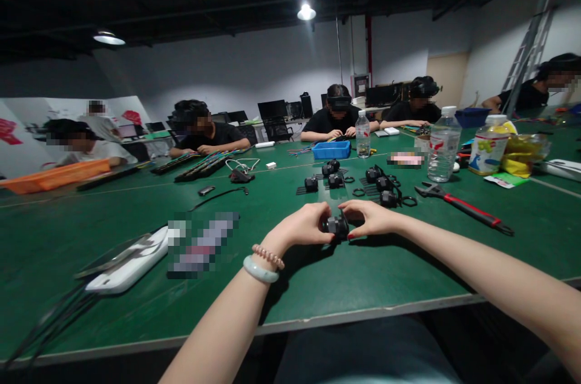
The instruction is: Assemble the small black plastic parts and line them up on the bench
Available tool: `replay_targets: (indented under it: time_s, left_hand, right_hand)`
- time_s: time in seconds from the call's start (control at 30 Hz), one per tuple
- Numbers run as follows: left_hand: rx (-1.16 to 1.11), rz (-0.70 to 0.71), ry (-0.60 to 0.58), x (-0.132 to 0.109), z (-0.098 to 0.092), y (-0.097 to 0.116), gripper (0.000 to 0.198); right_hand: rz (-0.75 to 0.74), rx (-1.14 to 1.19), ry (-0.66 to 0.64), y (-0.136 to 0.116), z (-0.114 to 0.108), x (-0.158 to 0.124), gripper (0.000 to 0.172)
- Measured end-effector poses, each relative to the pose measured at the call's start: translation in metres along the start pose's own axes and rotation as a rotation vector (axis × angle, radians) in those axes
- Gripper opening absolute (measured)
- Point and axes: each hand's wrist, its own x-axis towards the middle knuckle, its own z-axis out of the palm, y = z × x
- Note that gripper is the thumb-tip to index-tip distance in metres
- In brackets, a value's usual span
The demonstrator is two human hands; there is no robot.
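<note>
In the head view, the left hand (302, 226) and the right hand (374, 218) meet at 1 black fitting (337, 226), just above or on the green table (363, 275) near its front edge; which of these cannot be told. The left fingers are curled and grip the fitting from its left side, the thumb on the near side. The right fingers are bent into a C, index finger above and thumb below, gripping its right side. The left wrist wears a bead bracelet (269, 255) and a pale bangle (260, 269).

Beyond the hands lie 2 groups of similar fittings, 3 in the left group (336, 180) and 3 in the right group (384, 183). A black ring (358, 192) lies between the groups, and another ring (409, 201) lies beside the right group.

To the right, a wrench (469, 208) with a red and black handle lies with its head toward the fittings. Behind it stand a clear bottle (443, 145) and a juice bottle (488, 145). Farther back, a smaller bottle (363, 134) stands beside a blue tray (331, 149).

To the left are a white device (129, 269), a black cable (220, 195) and an orange tray (54, 175). Several co-workers sit around the table.
</note>
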Motion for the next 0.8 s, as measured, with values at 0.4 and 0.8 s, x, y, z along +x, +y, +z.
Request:
replay_targets:
  time_s: [0.4,0.8]
  left_hand:
    - [0.013,0.006,0.000,0.0005,-0.0004,-0.0039,0.029]
    - [0.006,-0.011,0.035,0.0005,-0.0036,-0.0014,0.029]
  right_hand:
    - [0.015,0.013,-0.040,0.0047,0.0003,0.0045,0.065]
    - [0.060,-0.005,-0.041,-0.0012,0.0019,0.0051,0.051]
